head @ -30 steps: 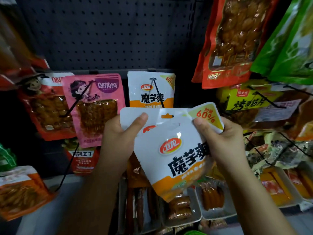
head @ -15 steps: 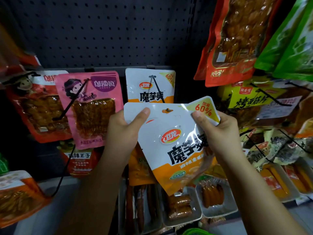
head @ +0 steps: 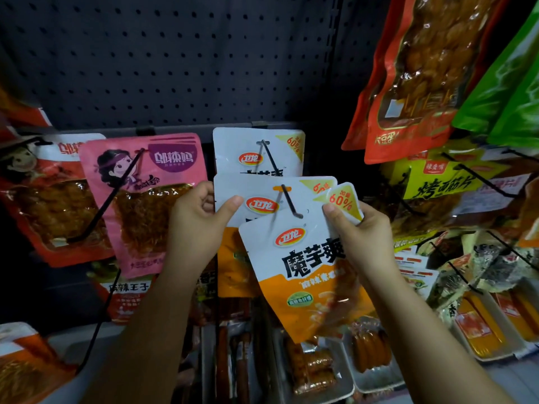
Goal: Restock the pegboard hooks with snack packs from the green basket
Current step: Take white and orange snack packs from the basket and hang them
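Front snack pack (head: 309, 275) pinched at top corner by right hand (head: 361, 237), tilted, hang hole just below hook tip (head: 297, 214); second pack (head: 262, 199) gripped by left hand (head: 198, 223), already threaded; hook between both hands

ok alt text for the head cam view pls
Two hands hold white-and-orange snack packs at a black pegboard hook: the left hand grips the rear pack, already threaded on it, and the right hand pinches the front pack, tilted. Other snack bags hang around.
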